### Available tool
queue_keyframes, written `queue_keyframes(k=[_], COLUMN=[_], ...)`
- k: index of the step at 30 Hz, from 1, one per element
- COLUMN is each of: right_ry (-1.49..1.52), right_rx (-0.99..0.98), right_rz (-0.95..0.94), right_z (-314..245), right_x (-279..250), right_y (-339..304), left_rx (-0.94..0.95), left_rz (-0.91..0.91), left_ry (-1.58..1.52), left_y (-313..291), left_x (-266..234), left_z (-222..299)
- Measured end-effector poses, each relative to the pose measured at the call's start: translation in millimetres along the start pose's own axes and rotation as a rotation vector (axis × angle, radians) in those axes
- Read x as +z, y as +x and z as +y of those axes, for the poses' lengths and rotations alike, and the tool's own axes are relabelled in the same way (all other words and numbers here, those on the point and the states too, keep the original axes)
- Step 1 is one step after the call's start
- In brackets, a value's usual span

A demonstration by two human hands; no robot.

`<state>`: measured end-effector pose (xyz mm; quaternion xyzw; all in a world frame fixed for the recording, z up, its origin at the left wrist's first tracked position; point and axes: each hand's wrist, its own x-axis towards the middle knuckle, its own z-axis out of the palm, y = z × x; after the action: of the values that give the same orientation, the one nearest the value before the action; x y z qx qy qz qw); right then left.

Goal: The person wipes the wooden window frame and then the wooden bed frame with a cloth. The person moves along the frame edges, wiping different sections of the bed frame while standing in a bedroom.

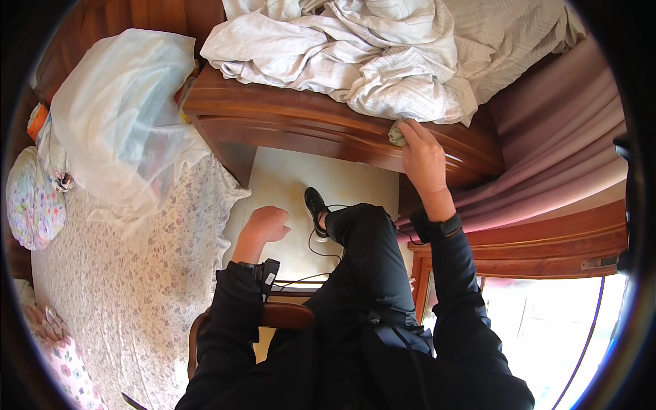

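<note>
My right hand (424, 158) pinches a small, crumpled, grey-green cloth (396, 134) against the edge of a dark reddish-brown wooden piece of furniture (301, 126). Just beyond those fingers, rumpled white fabric (410, 82) hangs over the top edge of the wood. My left hand (268, 224) is held in the air over the pale floor, its fingers curled into a loose fist with nothing visible in them. A strap with a small dark device sits on each of my wrists.
A flower-patterned bedspread (130, 273) spreads at the left, with a translucent white plastic sheet (123, 109) heaped on it. A mauve curtain (560, 130) hangs at the right above a bright window (540, 328). A wooden chair (287, 316) and thin black cables (328, 255) are near my legs.
</note>
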<state>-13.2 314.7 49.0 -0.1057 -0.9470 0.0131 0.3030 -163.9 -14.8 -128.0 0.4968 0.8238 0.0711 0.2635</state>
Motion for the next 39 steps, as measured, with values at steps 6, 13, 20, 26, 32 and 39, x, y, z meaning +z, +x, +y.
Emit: queue_keyframes(k=[6, 13, 20, 26, 32, 39], right_ry=[0.039, 0.139, -0.038, -0.228, 0.06, -0.093], right_rx=[-0.003, -0.164, 0.055, 0.339, 0.076, 0.167], right_rz=[0.009, 0.048, 0.098, -0.014, 0.036, 0.003], right_z=[-18.7, -2.5, 88.5, 110.7, 52.3, 99.3], right_x=[24.2, 20.5, -23.0, -29.0, 13.9, -21.1], right_y=[14.3, 7.0, -40.7, -37.6, -11.0, -37.9], left_rx=[0.019, -0.009, -0.055, 0.027, 0.042, 0.002], left_rz=[-0.001, -0.047, -0.088, 0.019, 0.013, 0.006], left_ry=[0.007, 0.024, 0.032, 0.028, 0.042, 0.045], left_y=[1.9, 1.3, -0.2, 1.2, 3.1, 1.6], left_x=[1.2, -1.4, -4.2, 2.5, 6.8, 10.5], left_z=[-1.7, -6.7, -5.4, -9.6, -14.4, -17.6])
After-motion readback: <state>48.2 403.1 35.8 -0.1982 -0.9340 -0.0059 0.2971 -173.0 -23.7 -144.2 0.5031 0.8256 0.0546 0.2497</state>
